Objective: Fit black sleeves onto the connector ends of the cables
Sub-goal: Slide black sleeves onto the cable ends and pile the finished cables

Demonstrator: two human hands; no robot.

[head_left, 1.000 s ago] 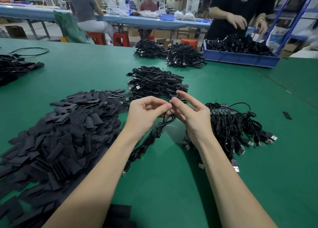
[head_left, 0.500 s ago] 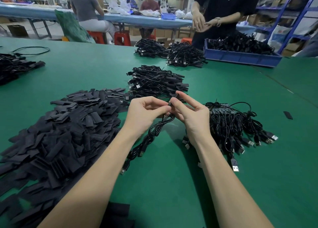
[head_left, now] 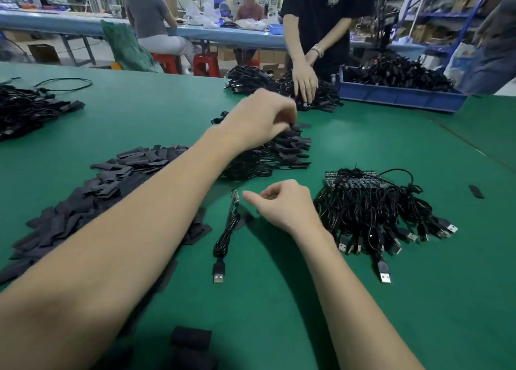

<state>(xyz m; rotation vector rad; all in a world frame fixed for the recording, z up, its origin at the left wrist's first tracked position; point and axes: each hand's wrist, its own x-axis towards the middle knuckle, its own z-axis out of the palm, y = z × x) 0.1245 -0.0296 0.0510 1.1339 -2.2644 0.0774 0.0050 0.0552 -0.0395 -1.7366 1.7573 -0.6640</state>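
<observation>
Sleeves (head_left: 111, 191), the flat black kind, lie heaped at your left on the green table (head_left: 363, 300), within easy reach, while the bare-ended cables (head_left: 371, 210) wait bundled at your right, USB plugs fanned toward you. Between the two, further out, sits the finished pile (head_left: 279, 152), cables whose ends already wear their black covers, a layout that looks made to feed work from both sides toward the middle. Your left hand (head_left: 262, 118) is stretched out over that finished pile, knuckles up, fingers curled down among the sleeved ends; motion blur hides whether it holds anything. Your right hand (head_left: 282, 205) hovers low near the table's middle, fingers loosely bent, thumb and forefinger close together with nothing visibly between them. Just left of it lies a single cable (head_left: 223, 238), stretched toward you, its small connector end uncovered and pointing away, probably next in line. Across the table, another worker's hand (head_left: 304, 85) presses on a separate heap of cables.
</observation>
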